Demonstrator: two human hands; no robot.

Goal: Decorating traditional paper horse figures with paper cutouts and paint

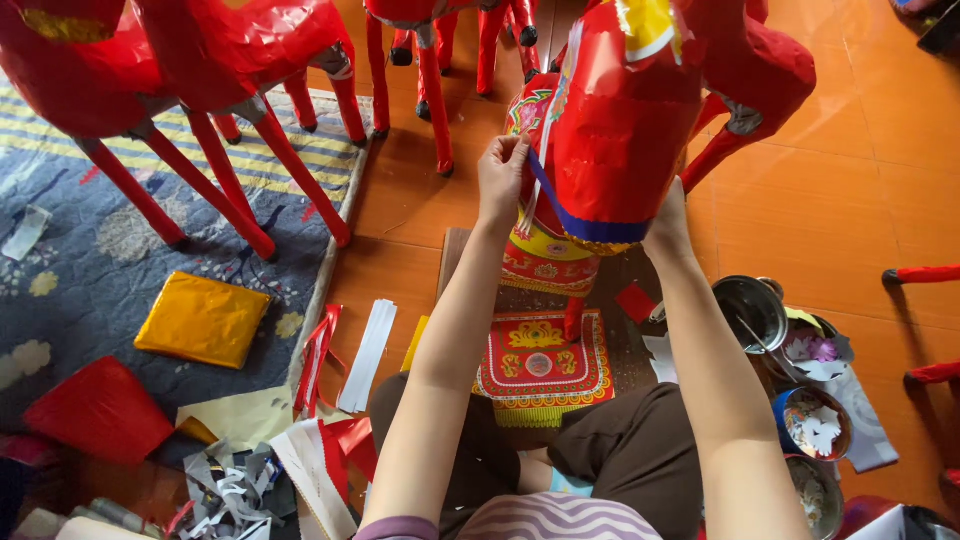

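The red paper horse (pixel 610 130) stands over the patterned mat (pixel 540 365). Left hand (pixel 503 175) pinches a trim strip (pixel 545 130) against its neck; press it flat downward. Right hand (pixel 668 225) steadies the horse's underside, its grip probably clenched.

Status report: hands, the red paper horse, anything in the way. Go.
Left hand pinching white strip on red paper horse. Right hand steadying its underside. Nothing between them.
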